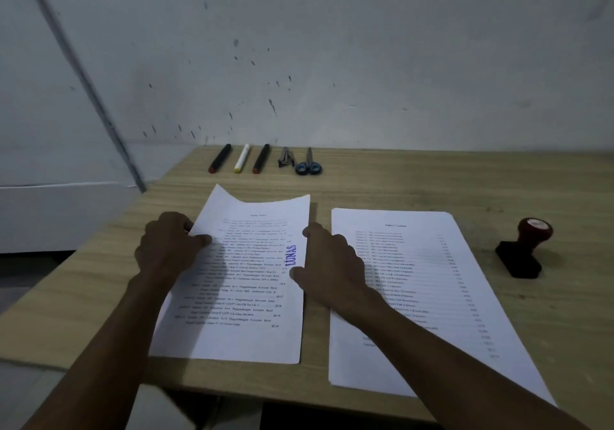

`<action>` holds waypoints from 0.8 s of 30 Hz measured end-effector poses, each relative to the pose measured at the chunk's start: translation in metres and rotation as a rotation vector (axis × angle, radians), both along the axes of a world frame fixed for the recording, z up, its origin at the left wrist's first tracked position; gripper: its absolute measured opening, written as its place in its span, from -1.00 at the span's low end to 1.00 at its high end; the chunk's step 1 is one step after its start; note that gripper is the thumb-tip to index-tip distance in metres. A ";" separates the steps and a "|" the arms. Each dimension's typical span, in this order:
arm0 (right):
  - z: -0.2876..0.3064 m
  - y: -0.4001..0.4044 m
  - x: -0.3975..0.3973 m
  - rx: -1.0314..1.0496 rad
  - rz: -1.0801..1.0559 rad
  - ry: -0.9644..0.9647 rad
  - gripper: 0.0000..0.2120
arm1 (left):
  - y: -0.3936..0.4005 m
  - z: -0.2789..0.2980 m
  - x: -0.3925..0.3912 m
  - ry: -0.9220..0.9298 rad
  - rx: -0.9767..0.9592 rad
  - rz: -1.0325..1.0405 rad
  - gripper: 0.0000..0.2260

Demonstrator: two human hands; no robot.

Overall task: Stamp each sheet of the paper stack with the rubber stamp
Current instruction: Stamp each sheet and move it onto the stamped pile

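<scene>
A printed sheet (246, 300) with a purple "LUNAS" stamp mark (293, 255) lies left of centre, its far end curled up off the table. My left hand (169, 246) pinches its left edge between thumb and fingers. My right hand (332, 266) holds its right edge, thumb on the paper beside the mark. The paper stack (428, 283) lies to the right, partly under my right forearm; its top sheet shows no stamp mark. The rubber stamp (525, 251), with a black base and a red-brown knob, stands alone at the stack's right.
Along the wooden table's (382, 183) back edge lie two black markers (220, 158) (261, 158), a white marker (242, 158), a metal stapler-like tool (285, 157) and blue-handled scissors (309, 163). A white wall rises behind. The table's near edge runs below the sheets.
</scene>
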State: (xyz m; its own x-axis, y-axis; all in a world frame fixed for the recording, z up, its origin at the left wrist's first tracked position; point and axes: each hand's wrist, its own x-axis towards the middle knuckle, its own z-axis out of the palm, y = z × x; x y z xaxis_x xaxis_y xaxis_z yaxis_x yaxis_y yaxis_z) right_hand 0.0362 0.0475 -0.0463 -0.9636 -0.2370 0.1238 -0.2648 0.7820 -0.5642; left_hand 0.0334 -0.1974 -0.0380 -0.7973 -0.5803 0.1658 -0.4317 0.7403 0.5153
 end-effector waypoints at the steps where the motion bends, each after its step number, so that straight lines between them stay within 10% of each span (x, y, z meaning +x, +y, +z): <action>1: -0.001 0.001 0.000 -0.001 0.004 0.002 -0.50 | 0.000 0.000 0.000 -0.009 0.000 0.007 -0.64; 24: -0.005 0.031 0.008 -0.104 -0.032 0.071 -0.63 | 0.022 -0.004 0.002 -0.170 -0.082 -0.274 -0.45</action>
State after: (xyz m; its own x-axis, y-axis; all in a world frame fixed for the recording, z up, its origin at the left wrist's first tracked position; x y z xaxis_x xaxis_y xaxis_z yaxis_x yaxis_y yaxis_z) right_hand 0.0441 0.0784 -0.0516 -0.9583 -0.1889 0.2145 -0.2832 0.7291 -0.6231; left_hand 0.0355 -0.1758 -0.0423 -0.9421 -0.3311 0.0541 -0.2860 0.8769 0.3862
